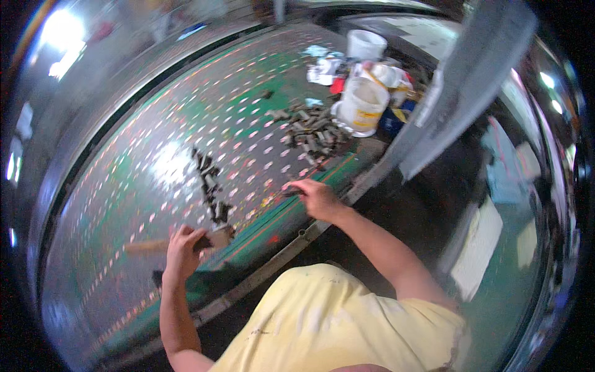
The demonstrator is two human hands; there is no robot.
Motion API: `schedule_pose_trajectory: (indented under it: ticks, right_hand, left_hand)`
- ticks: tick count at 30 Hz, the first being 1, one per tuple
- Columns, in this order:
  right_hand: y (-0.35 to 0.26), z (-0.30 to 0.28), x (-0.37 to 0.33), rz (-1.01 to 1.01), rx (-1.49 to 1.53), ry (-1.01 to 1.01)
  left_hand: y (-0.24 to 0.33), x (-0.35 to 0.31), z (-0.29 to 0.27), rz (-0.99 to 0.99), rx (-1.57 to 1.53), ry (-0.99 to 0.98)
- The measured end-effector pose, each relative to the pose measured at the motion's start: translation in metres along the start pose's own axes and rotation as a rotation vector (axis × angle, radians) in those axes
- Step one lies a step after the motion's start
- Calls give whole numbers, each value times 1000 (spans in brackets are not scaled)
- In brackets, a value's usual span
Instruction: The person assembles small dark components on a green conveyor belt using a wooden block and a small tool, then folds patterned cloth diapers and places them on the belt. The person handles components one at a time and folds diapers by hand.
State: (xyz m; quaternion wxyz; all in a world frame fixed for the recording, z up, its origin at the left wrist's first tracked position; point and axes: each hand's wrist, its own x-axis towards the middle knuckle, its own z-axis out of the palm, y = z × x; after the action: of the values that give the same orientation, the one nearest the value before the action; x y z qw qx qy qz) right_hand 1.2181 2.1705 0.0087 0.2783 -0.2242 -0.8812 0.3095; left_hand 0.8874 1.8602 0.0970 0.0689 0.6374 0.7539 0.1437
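My left hand (184, 248) is closed around a tan, wooden-looking tool (147, 246). Its long part sticks out to the left, and a blockish end shows to the right of my fingers; blur hides its exact kind. My right hand (317, 199) pinches a small dark piece (294, 191) over the near edge of the worktable (124, 291). Just beyond my left hand, a line of small dark grey pieces (209, 186) runs away across the table. A heap of similar grey pieces (315, 131) lies beyond my right hand.
A white bucket (362, 111) stands behind the heap, with another white bucket (365, 44) farther back and crumpled cloths or bags (323, 71) beside them. A grey metal post (471, 80) slants up on the right. White flat pieces (476, 251) lie on the green floor.
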Motion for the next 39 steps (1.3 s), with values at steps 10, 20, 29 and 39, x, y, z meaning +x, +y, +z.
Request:
schedule_pose_trajectory:
  ticks: [10, 20, 29, 39]
  right_hand:
    - [6, 54, 17, 114, -455, -363]
    - [-11, -24, -92, 46, -362, 163]
    - [4, -111, -140, -30, -391, 336]
    - [94, -303, -322, 283, -639, 870]
  left_hand:
    - [-112, -54, 80, -112, -46, 73]
    - [-77, -3, 62, 21, -149, 250]
    - [91, 123, 39, 578, -156, 387]
    - [342, 230, 104, 1010, -236, 230]
